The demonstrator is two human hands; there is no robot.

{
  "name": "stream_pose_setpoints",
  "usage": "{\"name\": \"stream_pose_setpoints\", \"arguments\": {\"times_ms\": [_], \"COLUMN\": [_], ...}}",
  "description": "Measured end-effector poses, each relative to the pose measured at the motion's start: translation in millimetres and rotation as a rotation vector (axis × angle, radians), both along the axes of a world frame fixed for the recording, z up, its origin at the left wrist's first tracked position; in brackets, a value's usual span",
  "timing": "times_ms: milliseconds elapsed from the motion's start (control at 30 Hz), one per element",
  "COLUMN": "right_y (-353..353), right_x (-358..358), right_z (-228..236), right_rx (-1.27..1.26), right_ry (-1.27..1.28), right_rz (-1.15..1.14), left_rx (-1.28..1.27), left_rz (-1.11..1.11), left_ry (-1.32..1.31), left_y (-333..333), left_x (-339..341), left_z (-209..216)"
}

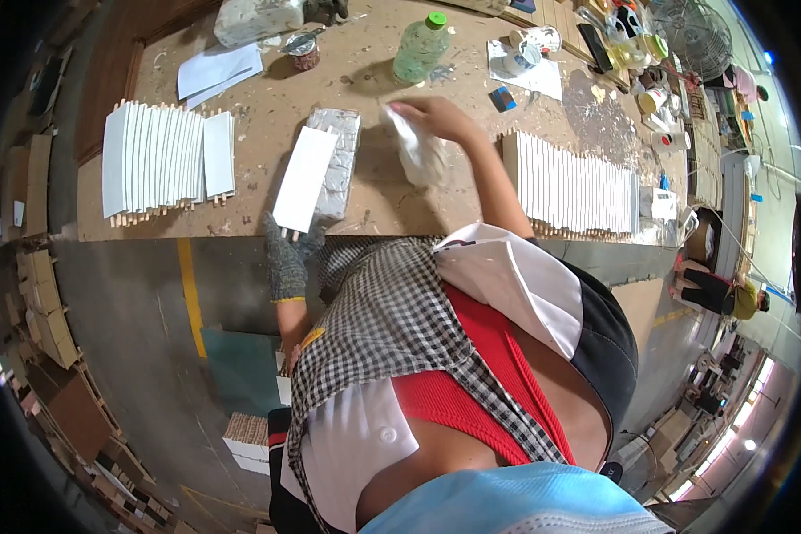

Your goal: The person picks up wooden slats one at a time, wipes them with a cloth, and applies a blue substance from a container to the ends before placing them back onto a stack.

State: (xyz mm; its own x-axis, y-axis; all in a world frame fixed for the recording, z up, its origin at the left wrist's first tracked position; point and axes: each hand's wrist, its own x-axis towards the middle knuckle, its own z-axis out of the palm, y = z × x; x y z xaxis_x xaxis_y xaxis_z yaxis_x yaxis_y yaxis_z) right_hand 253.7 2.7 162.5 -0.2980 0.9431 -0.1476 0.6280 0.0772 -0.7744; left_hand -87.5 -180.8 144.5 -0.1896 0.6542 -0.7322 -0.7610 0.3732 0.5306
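My left hand (285,258), in a grey knitted glove, grips the near end of a white rectangular panel (304,178) with short wooden pegs at both ends. Part of its fingers is hidden by the panel. Beneath the panel is a grey, tape-wrapped block (338,173) on the table. My bare right hand (436,118) is closed on a crumpled whitish cloth (416,153), hanging over the table to the right of the block.
On the worktable (378,214), rows of similar panels stand at left (156,160) and right (570,187). Farther back are a green-capped bottle (421,49), a small cup (303,53), paper sheets (218,74) and a blue-black pad (502,99). Tubs and a fan (692,37) crowd the far right.
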Motion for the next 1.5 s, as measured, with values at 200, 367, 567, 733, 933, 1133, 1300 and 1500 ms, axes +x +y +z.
{"name": "stream_pose_setpoints", "arguments": {"times_ms": [200,367,567,733,933,1133,1300,1500], "right_y": [14,25,9,-5,3,-5,-6,-10], "right_x": [134,185,74,-49,-85,-91,-94,-96], "right_z": [-55,-100,-28,9,8,11,14,18], "right_rx": [0.221,0.159,-0.022,0.216,0.409,0.484,0.479,0.524], "right_ry": [-0.564,-0.607,0.417,0.339,0.161,0.061,0.027,0.039], "right_rz": [-0.592,-0.692,-0.24,-0.045,-0.05,-0.045,-0.019,-0.027], "left_rx": [0.255,0.325,0.268,0.295,0.341,0.329,0.351,0.367], "left_rz": [-0.183,-0.202,-0.107,-0.126,-0.132,-0.122,-0.135,-0.135], "left_ry": [0.515,0.52,0.517,0.594,0.636,0.67,0.678,0.732], "left_y": [32,59,57,62,57,54,52,53], "left_x": [8,2,10,13,11,8,2,3], "left_z": [28,10,19,14,8,9,2,0]}}
